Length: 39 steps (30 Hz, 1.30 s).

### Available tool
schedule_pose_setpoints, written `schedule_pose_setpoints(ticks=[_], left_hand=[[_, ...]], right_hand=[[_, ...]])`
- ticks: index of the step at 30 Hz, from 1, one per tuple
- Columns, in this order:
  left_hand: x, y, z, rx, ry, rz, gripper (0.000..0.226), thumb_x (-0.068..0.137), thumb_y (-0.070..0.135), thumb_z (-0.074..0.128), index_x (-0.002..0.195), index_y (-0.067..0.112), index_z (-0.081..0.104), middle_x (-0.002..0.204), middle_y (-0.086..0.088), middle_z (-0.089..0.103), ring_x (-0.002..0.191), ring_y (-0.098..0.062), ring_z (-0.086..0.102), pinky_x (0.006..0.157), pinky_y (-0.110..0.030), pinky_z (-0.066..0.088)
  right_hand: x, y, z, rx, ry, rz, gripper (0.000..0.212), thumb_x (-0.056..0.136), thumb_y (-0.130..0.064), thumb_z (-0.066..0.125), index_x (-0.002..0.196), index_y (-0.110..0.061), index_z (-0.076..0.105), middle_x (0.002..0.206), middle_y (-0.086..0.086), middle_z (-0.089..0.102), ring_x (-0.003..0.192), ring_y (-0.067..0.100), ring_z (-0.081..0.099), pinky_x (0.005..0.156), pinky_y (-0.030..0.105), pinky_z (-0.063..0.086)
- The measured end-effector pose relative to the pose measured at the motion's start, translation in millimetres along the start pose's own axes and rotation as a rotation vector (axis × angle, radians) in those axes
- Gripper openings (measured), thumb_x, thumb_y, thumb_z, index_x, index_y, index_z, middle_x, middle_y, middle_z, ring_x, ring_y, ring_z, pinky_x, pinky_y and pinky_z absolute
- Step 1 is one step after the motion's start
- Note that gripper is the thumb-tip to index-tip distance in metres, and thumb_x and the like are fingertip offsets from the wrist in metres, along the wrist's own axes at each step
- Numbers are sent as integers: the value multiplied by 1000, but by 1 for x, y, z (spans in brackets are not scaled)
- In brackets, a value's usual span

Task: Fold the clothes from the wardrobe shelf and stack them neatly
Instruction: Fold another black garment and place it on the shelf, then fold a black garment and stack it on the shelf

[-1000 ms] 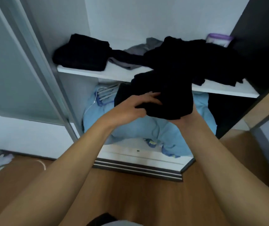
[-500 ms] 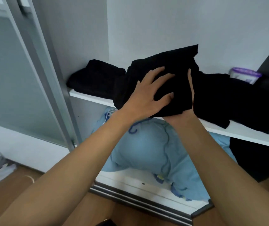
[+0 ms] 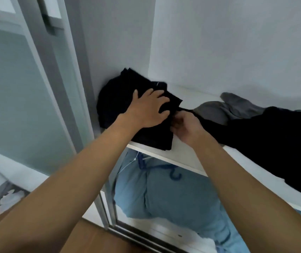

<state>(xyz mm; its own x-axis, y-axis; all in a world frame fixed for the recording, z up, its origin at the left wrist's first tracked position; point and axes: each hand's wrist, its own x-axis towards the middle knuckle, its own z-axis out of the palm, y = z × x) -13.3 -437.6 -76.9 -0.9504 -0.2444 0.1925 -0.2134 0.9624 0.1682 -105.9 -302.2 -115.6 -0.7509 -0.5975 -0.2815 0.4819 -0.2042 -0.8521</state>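
A folded black garment (image 3: pixel 153 139) lies on a stack of black clothes (image 3: pixel 113 95) at the left end of the white wardrobe shelf (image 3: pixel 182 157). My left hand (image 3: pixel 148 110) presses flat on top of it with fingers spread. My right hand (image 3: pixel 186 128) is at the garment's right edge with fingers curled; its fingertips are hidden, so whether it pinches the cloth is unclear. A loose black garment (image 3: pixel 266 136) and a crumpled grey one (image 3: pixel 224 108) lie unfolded further right on the shelf.
Below the shelf a light blue bundle of bedding (image 3: pixel 173 198) and blue hangers (image 3: pixel 173 172) fill the lower compartment. The sliding door frame (image 3: pixel 54 73) stands at the left. Wooden floor (image 3: pixel 95 241) is underneath, with a white scrap (image 3: pixel 9 199) at the far left.
The folded black garment went from held in both hands in front of the shelf to lying on the left stack. My left hand now presses on it; my right hand slid to its edge.
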Motion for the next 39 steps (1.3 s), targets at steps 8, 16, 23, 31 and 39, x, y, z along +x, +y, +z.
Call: schedule_pose_setpoints(ticks=[8, 16, 23, 31, 39], left_hand=[[40, -26, 57, 34, -53, -129, 74, 90, 69, 41, 155, 38, 23, 168, 1, 9, 154, -30, 3, 114, -69, -6], [63, 49, 53, -355, 129, 29, 42, 98, 36, 50, 136, 19, 55, 156, -3, 40, 146, -22, 32, 120, -49, 18], [90, 155, 78, -379, -134, 240, 53, 94, 38, 61, 141, 18, 48, 145, -1, 49, 131, -20, 49, 106, -34, 40], [135, 278, 103, -693, -265, 96, 73, 90, 47, 67, 149, 17, 35, 141, -1, 53, 114, -13, 54, 91, -26, 40], [159, 325, 114, -784, -23, -182, 41, 93, 40, 64, 119, 9, 60, 114, -5, 66, 109, -22, 62, 95, -36, 49]], right_hand=[[20, -25, -24, -555, 132, -154, 17, 96, -15, 53, 103, -17, 69, 97, -1, 74, 90, 15, 71, 73, 27, 57], [-6, -74, -108, -1023, 274, -382, 18, 94, -11, 60, 97, -23, 74, 104, -5, 73, 94, 4, 65, 84, 14, 47], [-50, -124, -258, -1645, 588, -181, 59, 87, -43, 69, 139, -25, 50, 147, 4, 46, 135, 31, 42, 111, 48, 34], [-86, -101, -348, -1391, 488, -407, 13, 94, -18, 65, 84, -15, 58, 92, 3, 61, 92, 26, 60, 79, 34, 46], [-125, -106, -357, -400, 279, -583, 21, 97, -10, 61, 77, -18, 59, 116, -5, 71, 107, 13, 68, 93, 32, 53]])
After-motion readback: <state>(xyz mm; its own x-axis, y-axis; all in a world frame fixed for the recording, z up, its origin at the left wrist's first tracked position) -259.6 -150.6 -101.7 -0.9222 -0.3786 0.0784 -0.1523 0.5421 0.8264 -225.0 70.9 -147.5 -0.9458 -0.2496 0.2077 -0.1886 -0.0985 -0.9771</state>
